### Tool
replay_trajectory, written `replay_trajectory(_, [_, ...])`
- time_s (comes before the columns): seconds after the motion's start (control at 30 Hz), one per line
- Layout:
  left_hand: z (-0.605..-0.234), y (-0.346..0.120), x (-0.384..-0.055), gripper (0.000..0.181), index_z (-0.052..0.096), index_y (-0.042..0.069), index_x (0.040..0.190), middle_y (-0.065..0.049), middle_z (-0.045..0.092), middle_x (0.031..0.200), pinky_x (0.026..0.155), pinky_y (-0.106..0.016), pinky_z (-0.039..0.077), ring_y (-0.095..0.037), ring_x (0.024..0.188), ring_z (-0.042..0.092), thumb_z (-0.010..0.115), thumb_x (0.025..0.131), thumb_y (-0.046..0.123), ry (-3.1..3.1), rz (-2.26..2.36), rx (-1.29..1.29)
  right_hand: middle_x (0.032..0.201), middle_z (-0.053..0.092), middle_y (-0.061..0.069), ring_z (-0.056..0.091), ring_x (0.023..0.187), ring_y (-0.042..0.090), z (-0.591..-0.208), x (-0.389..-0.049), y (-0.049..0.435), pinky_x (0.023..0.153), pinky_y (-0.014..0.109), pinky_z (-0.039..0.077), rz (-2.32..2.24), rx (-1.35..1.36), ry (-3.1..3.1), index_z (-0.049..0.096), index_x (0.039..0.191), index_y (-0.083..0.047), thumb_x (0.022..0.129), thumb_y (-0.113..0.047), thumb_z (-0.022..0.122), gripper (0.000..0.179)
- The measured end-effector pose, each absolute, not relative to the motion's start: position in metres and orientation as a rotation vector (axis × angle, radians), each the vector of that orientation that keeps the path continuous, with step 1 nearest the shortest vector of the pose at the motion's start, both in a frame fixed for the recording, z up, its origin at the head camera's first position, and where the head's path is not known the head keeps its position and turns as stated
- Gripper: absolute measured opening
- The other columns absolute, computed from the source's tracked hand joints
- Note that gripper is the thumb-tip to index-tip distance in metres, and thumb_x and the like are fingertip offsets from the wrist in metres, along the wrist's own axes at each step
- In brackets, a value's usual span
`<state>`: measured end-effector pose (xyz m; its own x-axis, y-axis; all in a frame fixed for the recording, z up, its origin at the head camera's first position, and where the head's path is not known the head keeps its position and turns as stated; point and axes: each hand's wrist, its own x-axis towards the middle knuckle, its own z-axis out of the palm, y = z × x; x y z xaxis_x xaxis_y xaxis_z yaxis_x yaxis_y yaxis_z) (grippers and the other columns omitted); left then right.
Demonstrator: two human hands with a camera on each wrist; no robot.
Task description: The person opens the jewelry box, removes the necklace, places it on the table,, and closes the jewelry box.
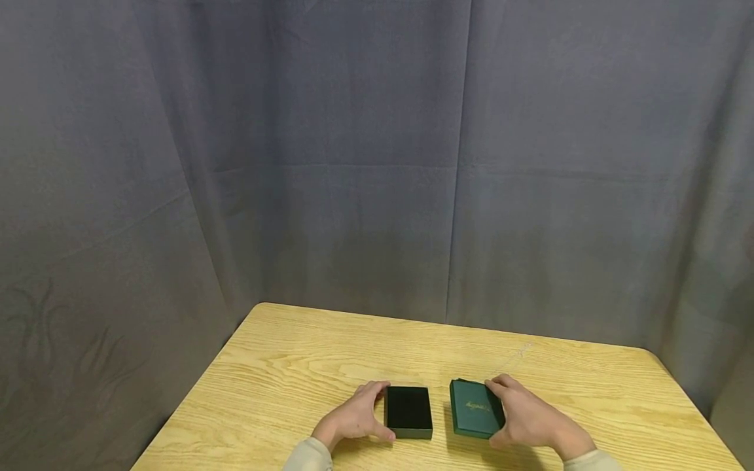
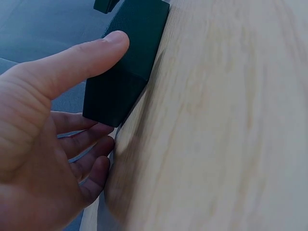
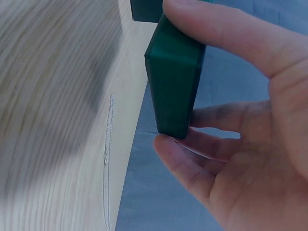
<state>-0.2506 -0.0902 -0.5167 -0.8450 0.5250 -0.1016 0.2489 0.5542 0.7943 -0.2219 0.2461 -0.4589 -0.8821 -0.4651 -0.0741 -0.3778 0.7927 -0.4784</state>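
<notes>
My left hand (image 1: 356,415) grips the green box base (image 1: 415,434), thumb at the near side and fingers at the far corner. Its inside is black, and it sits on the table; the left wrist view shows the thumb pressed on the box wall. My right hand (image 1: 529,416) holds the dark green box lid (image 1: 471,400), which has gold lettering on top. Slightly tilted, the lid is raised off the table to the right of the base. Beyond the lid lies a thin silvery chain (image 1: 515,357), also visible as a chain (image 3: 108,163) in the right wrist view.
The wooden table (image 1: 306,347) has rounded far corners. Grey curtains (image 1: 365,196) hang behind it and along its left side.
</notes>
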Motion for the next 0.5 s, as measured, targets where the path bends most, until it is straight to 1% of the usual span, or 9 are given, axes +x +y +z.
replay_trajectory(0.1, [-0.517,-0.09,-0.25,0.094,0.033,0.002,0.144,-0.007,0.04,0.136,0.102,-0.049,0.033,-0.03,0.127,0.034,0.085,0.07,0.028,2.465,1.185,0.622,0.129,0.043,0.019,0.05,0.109,0.032,-0.457,-0.222,0.243,0.079,0.045,0.047,-0.691,-0.669,2.793,0.042,0.135,0.011,0.062,-0.036,0.087,0.098])
replay_trajectory(0.3, [-0.517,-0.09,-0.25,0.093,0.033,0.001,0.143,-0.007,0.04,0.135,0.101,-0.046,0.035,-0.03,0.125,0.036,0.085,0.07,0.027,2.464,1.19,0.628,0.127,0.044,0.018,0.051,0.103,0.026,-0.454,-0.223,0.237,0.076,0.042,0.047,-0.698,-0.701,2.807,0.043,0.134,0.011,0.061,-0.034,0.088,0.097])
replay_trajectory(0.43, [-0.517,-0.09,-0.25,0.093,0.034,0.002,0.143,-0.006,0.041,0.134,0.1,-0.044,0.036,-0.03,0.125,0.038,0.085,0.07,0.027,2.468,1.191,0.625,0.128,0.044,0.019,0.051,0.107,0.03,-0.452,-0.222,0.233,0.079,0.045,0.047,-0.692,-0.715,2.814,0.043,0.134,0.011,0.061,-0.033,0.088,0.096])
replay_trajectory(0.5, [-0.518,-0.089,-0.25,0.093,0.034,0.002,0.143,-0.006,0.041,0.134,0.101,-0.043,0.036,-0.029,0.125,0.038,0.085,0.07,0.027,2.471,1.188,0.621,0.128,0.044,0.02,0.049,0.112,0.035,-0.452,-0.223,0.231,0.082,0.048,0.046,-0.69,-0.717,2.816,0.043,0.134,0.011,0.061,-0.033,0.088,0.096])
